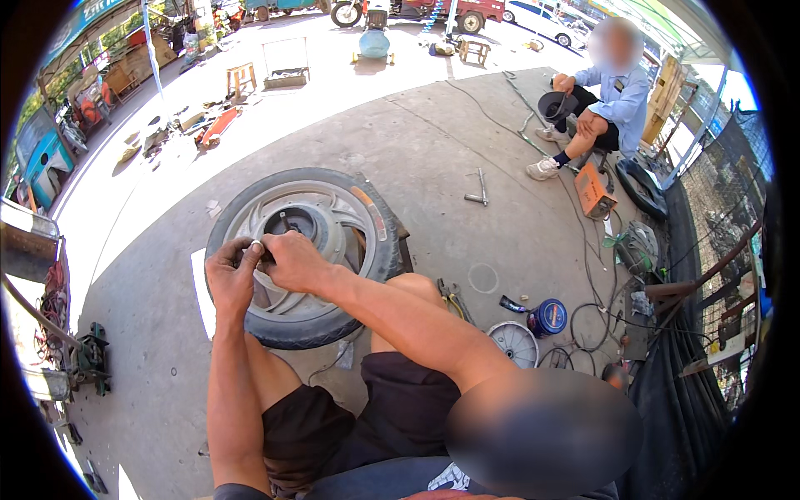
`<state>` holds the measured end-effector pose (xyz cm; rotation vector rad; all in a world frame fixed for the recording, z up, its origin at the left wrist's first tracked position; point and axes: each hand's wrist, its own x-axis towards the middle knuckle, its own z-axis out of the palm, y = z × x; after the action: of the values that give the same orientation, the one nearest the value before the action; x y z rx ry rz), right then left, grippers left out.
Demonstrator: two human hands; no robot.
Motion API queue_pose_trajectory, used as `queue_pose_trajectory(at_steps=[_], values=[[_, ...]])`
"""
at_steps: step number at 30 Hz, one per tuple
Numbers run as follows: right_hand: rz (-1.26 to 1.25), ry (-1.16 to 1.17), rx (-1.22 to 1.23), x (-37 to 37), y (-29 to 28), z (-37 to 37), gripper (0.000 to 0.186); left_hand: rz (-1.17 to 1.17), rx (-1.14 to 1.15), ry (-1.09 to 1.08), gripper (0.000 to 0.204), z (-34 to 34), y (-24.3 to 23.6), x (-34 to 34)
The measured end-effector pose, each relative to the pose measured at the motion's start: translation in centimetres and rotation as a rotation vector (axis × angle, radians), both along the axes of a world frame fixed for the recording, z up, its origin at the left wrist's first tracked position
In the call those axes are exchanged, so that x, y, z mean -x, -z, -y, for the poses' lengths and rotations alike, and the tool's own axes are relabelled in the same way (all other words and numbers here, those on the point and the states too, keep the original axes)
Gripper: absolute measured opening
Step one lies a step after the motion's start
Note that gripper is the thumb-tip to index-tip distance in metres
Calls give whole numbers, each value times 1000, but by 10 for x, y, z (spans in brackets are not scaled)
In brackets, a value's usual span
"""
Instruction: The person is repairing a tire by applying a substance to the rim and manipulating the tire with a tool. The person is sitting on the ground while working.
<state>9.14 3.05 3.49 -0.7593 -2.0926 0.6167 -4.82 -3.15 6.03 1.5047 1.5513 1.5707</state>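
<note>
A spoked wheel with a black tyre (384, 254) lies flat in front of my knees, its grey hub open at the centre. Over the wheel's near-left part, my left hand (228, 273) pinches a small pale piece (257, 247) between thumb and fingers. My right hand (294, 260) is closed right beside it, fingertips turned toward the same piece. What my right fingers hold is hidden behind the hand. A short dark rod (284, 220) shows just above that hand, in front of the hub; I cannot tell whether the hand touches it.
To my right are pliers (455, 302), a round metal hub part (513, 343), a blue tub (547, 317) and tangled cables. A T-shaped tool (478, 190) lies beyond the wheel. A seated person (621, 104) holds a dark round object near an orange machine (594, 192).
</note>
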Motion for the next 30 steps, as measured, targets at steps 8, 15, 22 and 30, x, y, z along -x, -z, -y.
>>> queue_pose_trajectory(at_steps=[8,15,22,30], values=[[42,20,12,-3,-14,9,21,-11,64,-21,17,0,-1,3],[27,7,14,-2,-11,7,23,-1,-53,-30,21,-4,8,5],[26,4,16,-2,-11,6,23,35,18,11,18,-2,5,7],[58,50,5,-2,-9,5,21,-71,85,-62,17,1,-3,4]])
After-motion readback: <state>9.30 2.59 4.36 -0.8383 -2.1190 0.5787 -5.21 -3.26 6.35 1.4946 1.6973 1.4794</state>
